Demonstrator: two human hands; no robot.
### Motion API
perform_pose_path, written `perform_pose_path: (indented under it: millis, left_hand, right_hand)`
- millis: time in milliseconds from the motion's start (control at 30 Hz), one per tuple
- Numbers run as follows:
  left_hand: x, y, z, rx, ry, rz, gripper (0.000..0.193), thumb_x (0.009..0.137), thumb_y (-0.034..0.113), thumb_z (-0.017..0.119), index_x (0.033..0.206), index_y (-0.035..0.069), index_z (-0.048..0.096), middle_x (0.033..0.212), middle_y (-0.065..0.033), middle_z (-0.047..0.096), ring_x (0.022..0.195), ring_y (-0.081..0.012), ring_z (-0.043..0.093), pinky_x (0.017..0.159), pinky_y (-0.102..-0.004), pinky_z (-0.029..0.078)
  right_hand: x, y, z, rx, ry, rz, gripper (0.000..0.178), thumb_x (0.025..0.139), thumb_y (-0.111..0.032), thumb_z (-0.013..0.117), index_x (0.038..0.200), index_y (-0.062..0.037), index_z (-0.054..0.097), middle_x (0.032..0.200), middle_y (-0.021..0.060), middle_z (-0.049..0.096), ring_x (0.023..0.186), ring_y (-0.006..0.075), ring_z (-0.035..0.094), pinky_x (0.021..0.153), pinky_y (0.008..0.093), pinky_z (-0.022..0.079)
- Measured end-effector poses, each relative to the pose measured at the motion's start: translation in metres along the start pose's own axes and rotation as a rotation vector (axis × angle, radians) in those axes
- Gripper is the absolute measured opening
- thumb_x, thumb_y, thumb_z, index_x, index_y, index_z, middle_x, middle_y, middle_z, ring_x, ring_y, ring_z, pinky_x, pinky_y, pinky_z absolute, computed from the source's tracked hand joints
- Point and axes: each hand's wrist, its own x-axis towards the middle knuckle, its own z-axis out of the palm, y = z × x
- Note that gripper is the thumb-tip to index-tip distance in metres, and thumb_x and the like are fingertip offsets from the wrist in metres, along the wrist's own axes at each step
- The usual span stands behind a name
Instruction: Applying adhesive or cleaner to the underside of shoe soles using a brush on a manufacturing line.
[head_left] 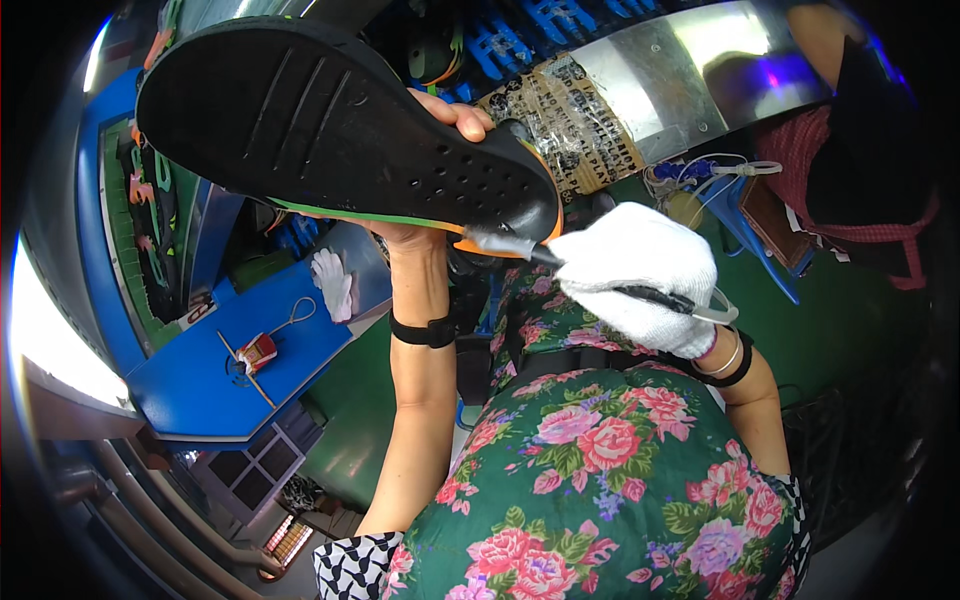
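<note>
My bare left hand [420, 228] grips a large black shoe sole [330, 140] from beneath, its fingertips curled over the far edge. The sole is held tilted, its slotted and dotted face toward me, with green and orange along the rim. In a white knitted glove, my right hand [640, 275] is closed round a slim tool [545, 256] with a dark handle. The tool's pale grey tip lies at the sole's near orange edge; its exact kind cannot be made out. A thin cord or loop shows by the glove's wrist.
On the left, a blue table [220, 360] bears a white glove [332, 284] and a small red-and-white object [256, 352]. Behind the sole, a metal panel [690, 75] carries taped brown cardboard [580, 125]. A blue stool-like frame [745, 235] and a reddish checked cloth [800, 150] are at right.
</note>
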Motion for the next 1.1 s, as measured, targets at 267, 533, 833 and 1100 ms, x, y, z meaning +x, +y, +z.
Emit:
perform_pose_path:
  millis: [267,533,833,1100]
  left_hand:
    - [-0.003,0.000,-0.017,0.005,-0.106,-0.038,0.108,0.075,0.088,0.061,0.122,-0.008,0.060,0.110,-0.0173,0.064,0.110,-0.0341,0.065,0.106,-0.0490,0.048]
    - [-0.008,-0.010,-0.013,-0.060,-0.037,-0.070,0.116,0.070,0.094,0.057,0.123,-0.009,0.060,0.111,-0.0197,0.065,0.112,-0.0369,0.065,0.108,-0.0506,0.047]
    - [-0.008,-0.017,0.002,-0.106,0.066,-0.002,0.121,0.072,0.100,0.045,0.117,-0.012,0.060,0.100,-0.0212,0.067,0.097,-0.0361,0.069,0.095,-0.0494,0.053]
    - [-0.008,-0.011,-0.010,0.025,0.011,0.010,0.098,0.085,0.082,0.055,0.113,-0.012,0.062,0.099,-0.0203,0.067,0.096,-0.0349,0.070,0.096,-0.0492,0.051]
  right_hand:
    - [-0.008,-0.001,0.011,-0.138,-0.049,-0.180,0.033,0.078,-0.003,0.080,0.110,-0.0111,0.079,0.107,0.0101,0.077,0.088,0.0264,0.073,0.076,0.0357,0.058]
    - [0.000,-0.015,0.011,-0.125,-0.057,-0.200,0.029,0.083,-0.006,0.080,0.112,-0.0111,0.079,0.111,0.0084,0.078,0.094,0.0254,0.075,0.080,0.0351,0.060]
    - [-0.013,-0.014,0.017,-0.198,-0.072,-0.178,0.033,0.077,-0.007,0.083,0.109,-0.0141,0.079,0.107,0.0092,0.078,0.090,0.0249,0.074,0.079,0.0353,0.058]
    - [-0.012,-0.013,0.000,-0.193,0.034,-0.108,0.025,0.070,-0.001,0.085,0.092,-0.0090,0.078,0.094,0.0118,0.078,0.082,0.0268,0.075,0.074,0.0364,0.058]
